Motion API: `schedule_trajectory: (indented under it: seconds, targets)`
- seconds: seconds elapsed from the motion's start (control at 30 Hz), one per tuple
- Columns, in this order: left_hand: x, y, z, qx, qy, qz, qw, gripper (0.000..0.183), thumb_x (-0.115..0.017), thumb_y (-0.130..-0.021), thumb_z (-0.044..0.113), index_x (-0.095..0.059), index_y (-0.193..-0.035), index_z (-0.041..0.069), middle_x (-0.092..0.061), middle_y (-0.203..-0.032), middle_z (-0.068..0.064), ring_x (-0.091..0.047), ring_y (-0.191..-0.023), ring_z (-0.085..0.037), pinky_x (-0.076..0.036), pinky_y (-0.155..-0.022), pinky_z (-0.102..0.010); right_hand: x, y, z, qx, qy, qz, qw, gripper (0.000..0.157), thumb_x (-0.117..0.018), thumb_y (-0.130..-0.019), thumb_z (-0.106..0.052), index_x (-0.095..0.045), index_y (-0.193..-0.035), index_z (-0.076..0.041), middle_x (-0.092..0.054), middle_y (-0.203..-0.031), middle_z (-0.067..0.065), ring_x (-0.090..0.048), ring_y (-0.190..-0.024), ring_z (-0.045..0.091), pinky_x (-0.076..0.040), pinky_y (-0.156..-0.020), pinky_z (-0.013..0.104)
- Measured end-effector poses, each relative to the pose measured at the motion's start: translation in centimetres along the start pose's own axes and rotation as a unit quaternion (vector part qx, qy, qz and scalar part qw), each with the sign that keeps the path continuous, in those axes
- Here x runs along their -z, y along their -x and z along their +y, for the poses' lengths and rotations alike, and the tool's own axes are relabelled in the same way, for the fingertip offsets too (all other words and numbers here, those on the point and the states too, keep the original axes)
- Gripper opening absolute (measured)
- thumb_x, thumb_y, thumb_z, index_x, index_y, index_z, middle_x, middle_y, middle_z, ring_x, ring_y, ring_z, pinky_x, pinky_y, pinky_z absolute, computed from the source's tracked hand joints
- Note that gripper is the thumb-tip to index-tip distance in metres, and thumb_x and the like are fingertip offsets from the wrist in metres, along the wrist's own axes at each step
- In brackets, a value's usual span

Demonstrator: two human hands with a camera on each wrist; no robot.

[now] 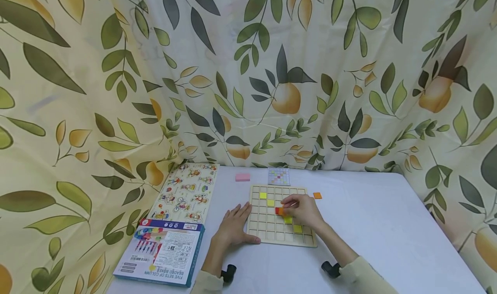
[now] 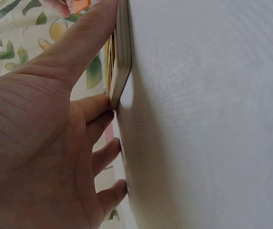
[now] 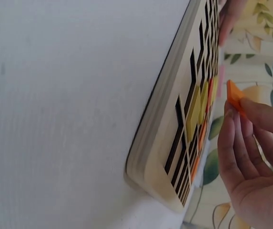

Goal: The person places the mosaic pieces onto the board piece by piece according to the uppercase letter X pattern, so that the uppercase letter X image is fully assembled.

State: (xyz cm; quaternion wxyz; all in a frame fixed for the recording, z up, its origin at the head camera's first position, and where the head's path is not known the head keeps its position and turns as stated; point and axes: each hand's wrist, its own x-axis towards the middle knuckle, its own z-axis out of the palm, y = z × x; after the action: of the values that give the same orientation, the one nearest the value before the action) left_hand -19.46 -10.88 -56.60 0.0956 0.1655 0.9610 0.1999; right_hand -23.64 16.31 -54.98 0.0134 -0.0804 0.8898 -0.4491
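A wooden grid board lies on the white table, with several yellow tiles in a diagonal line and a red tile near its middle. Over the board's centre, my right hand pinches an orange tile between thumb and fingertips. The right wrist view has this tile raised off the board; more orange shows among the cells below. My left hand rests at the board's left side, fingers spread, with thumb and fingertips touching its edge. My right hand hides some cells in the head view.
A loose orange tile lies right of the board. Behind it are a coloured grid card and a pink pad. At left lie a printed box and a cartoon-patterned sheet. A patterned curtain borders the table.
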Motion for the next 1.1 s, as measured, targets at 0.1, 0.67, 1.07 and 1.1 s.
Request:
schedule_trajectory:
  seconds: [0.1,0.67,1.07,1.1]
  targets:
    - [0.1,0.0,0.1,0.002,0.001,-0.002,1.0,0.116,-0.086,-0.075,0.064,-0.034,-0.164,0.012,-0.029,-0.172,-0.002,-0.024,-0.158,-0.032,-0.02,-0.128,-0.059,-0.5,0.0,-0.2,-0.001,-0.006,-0.005,1.0,0.022,-0.086,-0.084,-0.003,-0.08,-0.103,-0.011,-0.074,-0.087,-0.005,-0.067,-0.076,0.013,-0.057,-0.071,0.025]
    - [0.0,-0.2,0.0,-0.005,0.002,-0.001,1.0,0.115,-0.086,-0.076,0.062,-0.033,-0.164,0.011,-0.028,-0.172,-0.006,-0.023,-0.158,-0.035,-0.019,-0.127,-0.06,-3.1,0.0,-0.8,0.038,-0.006,-0.033,0.999,0.02,-0.084,-0.082,0.003,-0.079,-0.098,-0.009,-0.071,-0.08,-0.005,-0.066,-0.071,0.012,-0.056,-0.064,0.024]
    - [0.3,0.1,0.1,-0.003,0.001,0.001,1.0,0.116,-0.087,-0.074,0.063,-0.035,-0.164,0.011,-0.029,-0.171,-0.004,-0.025,-0.157,-0.034,-0.02,-0.127,-0.06,-3.8,-0.2,-0.8,0.048,0.027,-0.022,0.998,0.02,-0.085,-0.082,0.001,-0.08,-0.086,-0.018,-0.073,-0.077,-0.011,-0.067,-0.072,0.006,-0.058,-0.072,0.028]
    - [0.3,0.1,0.1,-0.003,0.001,0.002,1.0,0.116,-0.087,-0.074,0.064,-0.034,-0.164,0.012,-0.029,-0.171,-0.004,-0.024,-0.158,-0.034,-0.02,-0.127,-0.06,-3.8,-0.2,-0.8,0.05,0.031,-0.024,0.998,0.021,-0.085,-0.082,0.001,-0.08,-0.085,-0.019,-0.073,-0.077,-0.011,-0.068,-0.073,0.006,-0.058,-0.074,0.029]
